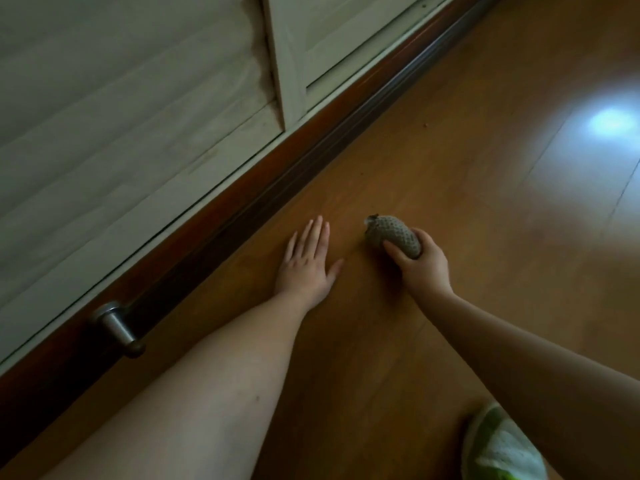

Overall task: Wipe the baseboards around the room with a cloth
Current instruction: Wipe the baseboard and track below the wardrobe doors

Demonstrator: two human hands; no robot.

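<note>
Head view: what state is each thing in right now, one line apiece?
Left hand: flat on the floor, fingers straight.
Right hand: grips the cloth.
Cloth: bunched up, off the baseboard.
Baseboard: not touched by either hand.
Doorstop: sticks out from the baseboard.

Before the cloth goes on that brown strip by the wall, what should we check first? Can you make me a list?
1. Cloth held firmly: ok, right hand grips it, bunched up.
2. Cloth touching the baseboard: not ok, it sits apart, over the floor.
3. Left hand steady: ok, flat on the floor, fingers straight.
4. Path to the baseboard free: ok, bare floor between.
5. Doorstop in the way: ok, it juts out well to the left.
6. Cloth clean or damp: cannot tell.
</note>
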